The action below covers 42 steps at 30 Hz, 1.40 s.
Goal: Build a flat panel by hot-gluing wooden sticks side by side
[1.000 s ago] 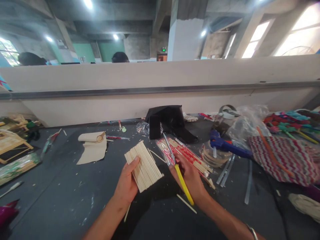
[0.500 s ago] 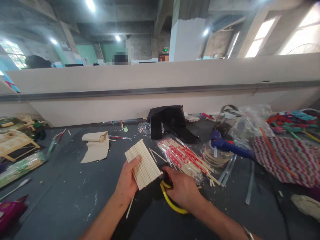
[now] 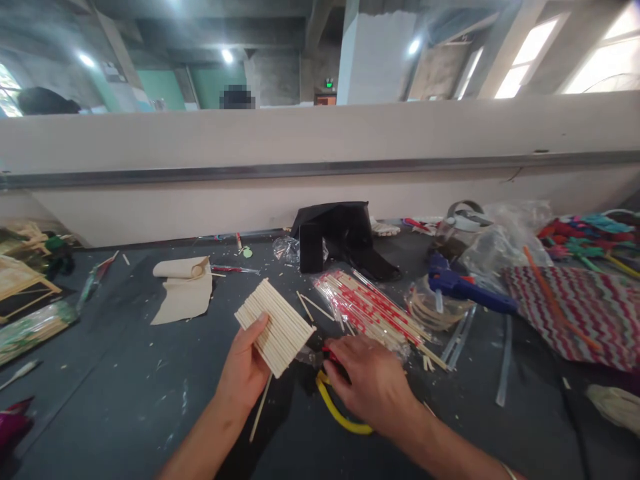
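Observation:
In my left hand (image 3: 245,367) is a flat panel of pale round sticks (image 3: 275,327) set side by side, tilted above the table with my thumb across its face. My right hand (image 3: 370,380) is closed, palm down, just right of the panel, its fingers around the red part of a tool with a curved yellow handle (image 3: 340,413). Most of this tool is hidden by the hand, so its kind is unclear. A loose stick (image 3: 260,408) lies below the panel. Beyond my right hand is a plastic pack of sticks with red markings (image 3: 370,307).
A blue glue gun (image 3: 470,290) lies at the right, near clear glue sticks (image 3: 505,360) and a striped cloth (image 3: 575,313). Rolled beige cloth (image 3: 183,293) lies left. A black bag-like item (image 3: 335,233) stands before the low white partition (image 3: 200,210).
The panel and my left hand have shifted slightly left and turned a little. My right fingers have come further over the tool's red part. The camera view has also shifted.

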Motion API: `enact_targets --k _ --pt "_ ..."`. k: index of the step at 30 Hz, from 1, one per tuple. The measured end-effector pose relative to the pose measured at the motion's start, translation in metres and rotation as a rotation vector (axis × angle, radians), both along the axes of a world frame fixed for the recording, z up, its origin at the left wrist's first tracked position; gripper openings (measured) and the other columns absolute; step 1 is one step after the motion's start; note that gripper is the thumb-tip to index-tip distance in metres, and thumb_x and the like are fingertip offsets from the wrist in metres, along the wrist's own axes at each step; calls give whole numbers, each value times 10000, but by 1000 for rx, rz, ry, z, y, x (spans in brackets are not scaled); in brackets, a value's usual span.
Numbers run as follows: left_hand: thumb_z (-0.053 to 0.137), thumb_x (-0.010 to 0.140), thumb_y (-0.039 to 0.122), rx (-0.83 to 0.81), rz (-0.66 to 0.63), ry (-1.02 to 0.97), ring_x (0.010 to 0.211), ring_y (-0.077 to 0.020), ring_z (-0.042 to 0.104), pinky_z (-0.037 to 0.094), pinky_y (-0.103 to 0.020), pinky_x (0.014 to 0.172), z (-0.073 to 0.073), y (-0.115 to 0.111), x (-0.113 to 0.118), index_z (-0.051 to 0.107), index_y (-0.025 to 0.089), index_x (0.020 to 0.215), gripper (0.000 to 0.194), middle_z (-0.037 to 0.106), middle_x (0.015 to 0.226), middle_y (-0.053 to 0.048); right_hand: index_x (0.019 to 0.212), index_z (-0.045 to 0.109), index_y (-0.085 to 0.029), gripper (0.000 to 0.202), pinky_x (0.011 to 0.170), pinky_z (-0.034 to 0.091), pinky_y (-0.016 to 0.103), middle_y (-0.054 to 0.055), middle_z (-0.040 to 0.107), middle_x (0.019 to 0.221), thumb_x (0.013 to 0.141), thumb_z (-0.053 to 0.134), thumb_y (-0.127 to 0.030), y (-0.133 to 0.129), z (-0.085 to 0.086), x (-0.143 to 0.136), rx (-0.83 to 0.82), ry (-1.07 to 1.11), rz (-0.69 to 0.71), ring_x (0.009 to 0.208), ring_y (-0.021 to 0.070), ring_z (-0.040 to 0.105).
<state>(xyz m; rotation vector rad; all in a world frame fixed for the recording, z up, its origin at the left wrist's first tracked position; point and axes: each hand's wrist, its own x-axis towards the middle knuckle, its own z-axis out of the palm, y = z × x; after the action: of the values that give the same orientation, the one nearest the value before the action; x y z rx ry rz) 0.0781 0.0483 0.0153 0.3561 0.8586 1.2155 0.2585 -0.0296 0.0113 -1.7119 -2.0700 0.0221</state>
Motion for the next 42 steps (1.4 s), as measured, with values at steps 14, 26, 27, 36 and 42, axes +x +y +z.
enact_targets --k 14,26,27,36,42 --pt "704 755 188 121 -33 -59 886 -161 680 552 -269 844 1 -22 6 634 241 1111 367 732 985 -9 910 624 -185 221 557 404 218 -22 575 703 764 668 -345 -2 3 -10 -435 1050 154 625 106 520" --pt "723 732 250 311 -305 46 1112 -224 569 433 -317 977 5 -31 8 610 269 1175 457 682 1110 -32 849 669 -181 160 558 447 221 -13 598 678 800 637 -330 8 0 0 -171 1179 142 600 107 525" --pt "736 717 245 305 -319 119 1129 -218 552 422 -289 973 5 -32 6 621 265 1163 461 669 1129 -31 879 675 -191 156 573 461 224 -7 620 713 800 640 -321 9 1 3 -130 1161 131 622 112 544" --pt "701 717 293 563 -360 556 974 -222 543 440 -280 842 7 -39 8 679 264 1111 396 579 1059 -82 968 673 -229 272 428 416 179 -22 599 694 720 723 -328 19 0 12 -92 1406 69 505 73 484" --pt "617 759 219 824 -234 860 1049 -251 506 415 -335 881 -3 -38 6 683 329 1094 359 502 1133 -74 1051 621 -200 306 344 368 136 10 627 791 747 645 -222 17 6 8 -337 1719 200 498 69 496"
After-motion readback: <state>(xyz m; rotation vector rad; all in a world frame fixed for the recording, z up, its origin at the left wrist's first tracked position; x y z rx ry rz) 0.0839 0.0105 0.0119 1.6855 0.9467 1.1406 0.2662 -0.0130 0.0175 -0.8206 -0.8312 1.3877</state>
